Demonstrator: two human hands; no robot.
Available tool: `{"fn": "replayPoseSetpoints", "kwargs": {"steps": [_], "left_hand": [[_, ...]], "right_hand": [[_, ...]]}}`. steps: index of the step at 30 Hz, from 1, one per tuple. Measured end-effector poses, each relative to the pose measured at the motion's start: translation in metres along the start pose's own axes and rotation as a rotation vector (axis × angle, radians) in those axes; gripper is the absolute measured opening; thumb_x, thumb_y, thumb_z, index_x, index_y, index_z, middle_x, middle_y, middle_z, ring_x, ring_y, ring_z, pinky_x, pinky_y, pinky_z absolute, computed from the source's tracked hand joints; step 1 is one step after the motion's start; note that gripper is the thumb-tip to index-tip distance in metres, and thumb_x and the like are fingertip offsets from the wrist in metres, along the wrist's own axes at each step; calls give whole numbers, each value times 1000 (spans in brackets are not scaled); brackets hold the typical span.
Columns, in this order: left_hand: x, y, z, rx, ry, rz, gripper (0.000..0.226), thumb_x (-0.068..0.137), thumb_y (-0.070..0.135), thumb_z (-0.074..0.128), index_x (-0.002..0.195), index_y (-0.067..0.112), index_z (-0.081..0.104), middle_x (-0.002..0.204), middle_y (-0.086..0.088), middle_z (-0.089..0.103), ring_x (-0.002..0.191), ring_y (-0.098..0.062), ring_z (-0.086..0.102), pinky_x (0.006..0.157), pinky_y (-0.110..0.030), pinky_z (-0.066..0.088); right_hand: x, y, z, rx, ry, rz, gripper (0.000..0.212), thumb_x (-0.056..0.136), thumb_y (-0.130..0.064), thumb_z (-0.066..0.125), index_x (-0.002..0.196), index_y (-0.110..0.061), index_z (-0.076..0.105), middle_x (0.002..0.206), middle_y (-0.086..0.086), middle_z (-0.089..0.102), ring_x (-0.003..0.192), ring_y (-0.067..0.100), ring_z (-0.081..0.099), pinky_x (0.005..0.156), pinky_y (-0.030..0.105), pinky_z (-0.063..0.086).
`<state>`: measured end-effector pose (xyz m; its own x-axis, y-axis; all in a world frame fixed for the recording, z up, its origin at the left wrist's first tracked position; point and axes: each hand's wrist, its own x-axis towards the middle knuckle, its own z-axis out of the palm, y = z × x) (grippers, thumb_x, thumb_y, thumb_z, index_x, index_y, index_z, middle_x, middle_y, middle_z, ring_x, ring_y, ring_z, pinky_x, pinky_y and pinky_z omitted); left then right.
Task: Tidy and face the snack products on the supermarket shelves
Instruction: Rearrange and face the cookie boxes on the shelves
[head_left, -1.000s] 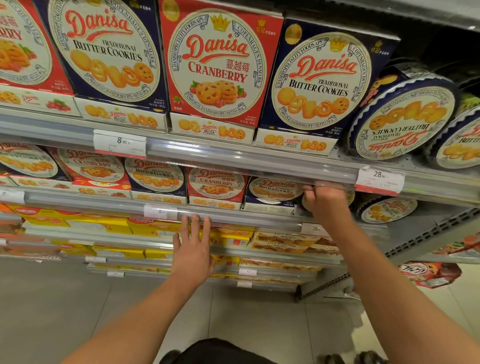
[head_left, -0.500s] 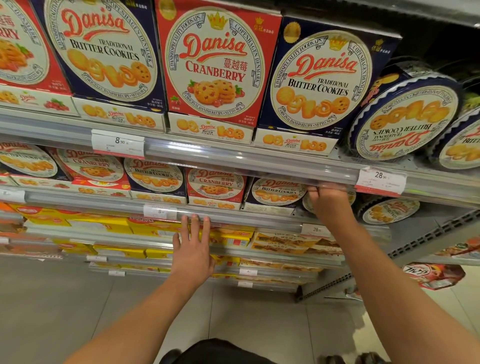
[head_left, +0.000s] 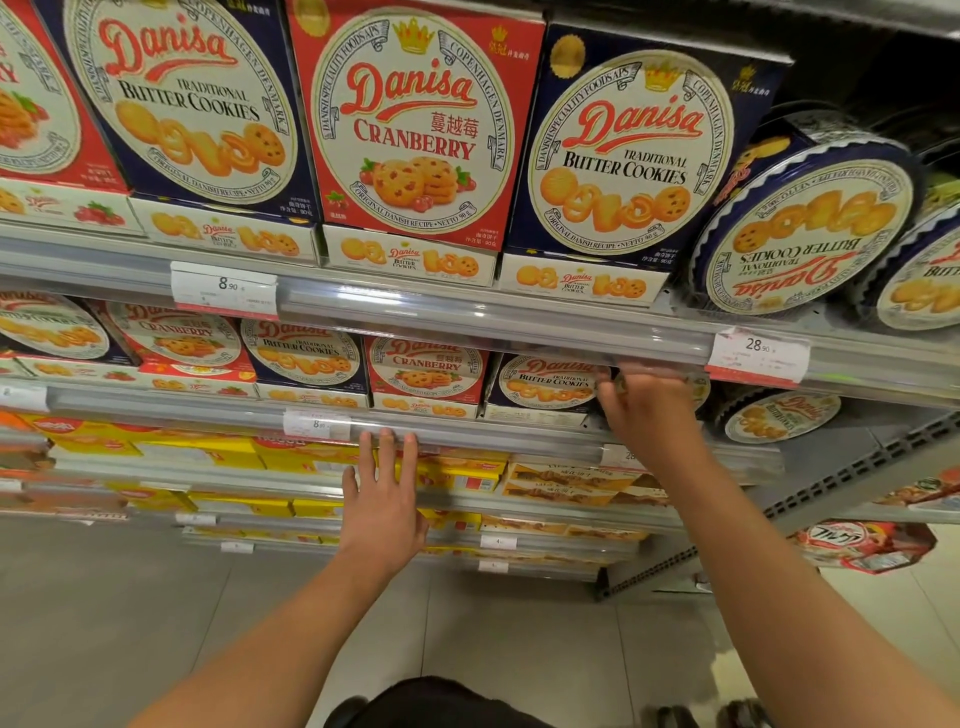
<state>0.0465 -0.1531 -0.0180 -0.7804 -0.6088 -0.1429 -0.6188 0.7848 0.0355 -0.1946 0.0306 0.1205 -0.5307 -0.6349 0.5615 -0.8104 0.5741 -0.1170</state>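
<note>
Danisa cookie boxes, blue butter (head_left: 623, 156) and red cranberry (head_left: 415, 130), stand facing out on the top shelf beside round blue tins (head_left: 800, 234). The second shelf holds smaller boxes, among them a blue butter cookie box (head_left: 545, 384) and a red cranberry box (head_left: 426, 369). My right hand (head_left: 647, 410) reaches under the upper rail, fingers curled over a round tin (head_left: 698, 391) that it mostly hides, right of that blue box. My left hand (head_left: 384, 493) is flat, its straight fingertips touching the second shelf's rail (head_left: 467, 441).
Another round tin (head_left: 779, 415) stands right of my right hand. Yellow and orange boxes (head_left: 218, 452) fill the lower shelves. Price tags (head_left: 756, 353) hang on the rails. A red snack bag (head_left: 862, 545) lies low at the right. Grey floor tiles (head_left: 104, 623) stretch below.
My right hand has pushed slightly further under the upper rail at the tin, and the blue box beside it shows a little more face. My left hand has stayed put.
</note>
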Motion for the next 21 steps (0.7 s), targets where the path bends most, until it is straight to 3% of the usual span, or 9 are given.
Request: {"fn": "replayPoseSetpoints", "kwargs": {"steps": [4,7,10,12,15,17,19,21], "left_hand": [[-1,0,2,5,8,0,111,93,54,57,158,17,-25,167,-18,-21,152,-43,-23,125,-58,16],[0,-1,2,-3,17,2,111,92,53,58,159,17,-23,168,-18,-19,153,-43,-21,125,-58,17],[-1,-2,2,-3,14,4,111,92,54,58,159,17,-23,168,-17,-19,153,-43,-21,124,-58,17],[-1,-2,1,-11,14,2,111,92,53,59,159,18,-23,168,-17,-19,153,-42,-22,124,-59,17],[-1,-2,0,-16,4,4,109,93,52,57,158,19,-24,168,-16,-20,153,-42,-23,125,-59,15],[-1,-3,-2,-21,0,11,108,93,51,56,158,20,-23,168,-16,-20,153,-42,-22,125,-59,16],[-2,-5,-3,-25,2,24,106,93,51,56,159,20,-21,169,-15,-17,154,-42,-19,125,-59,16],[-3,-8,-6,-39,10,41,105,93,52,56,160,20,-18,169,-15,-12,155,-41,-15,125,-58,18]], "right_hand": [[-4,-3,-4,22,-25,19,26,88,-15,65,66,-4,61,52,12,57,47,29,55,53,28,39],[-10,6,-2,56,-26,111,28,92,-22,58,71,-3,60,60,14,58,58,34,58,59,30,38],[-40,12,0,144,174,182,16,92,-7,62,104,3,62,98,20,61,94,36,57,78,34,45],[-73,7,4,208,232,172,31,89,4,60,120,2,60,117,16,57,110,34,54,92,35,46],[-117,-8,23,231,55,23,32,88,-3,55,118,-6,65,115,8,63,107,28,57,85,44,54],[-134,-22,39,258,-106,-89,35,85,-3,62,119,-10,67,117,5,66,109,24,59,84,46,56],[-140,-44,55,246,-288,-175,52,80,-4,72,130,-17,60,130,5,64,120,27,59,93,51,55],[-134,-68,68,182,-435,-223,67,82,-13,74,143,-22,49,150,5,51,139,30,48,108,55,47]]}}
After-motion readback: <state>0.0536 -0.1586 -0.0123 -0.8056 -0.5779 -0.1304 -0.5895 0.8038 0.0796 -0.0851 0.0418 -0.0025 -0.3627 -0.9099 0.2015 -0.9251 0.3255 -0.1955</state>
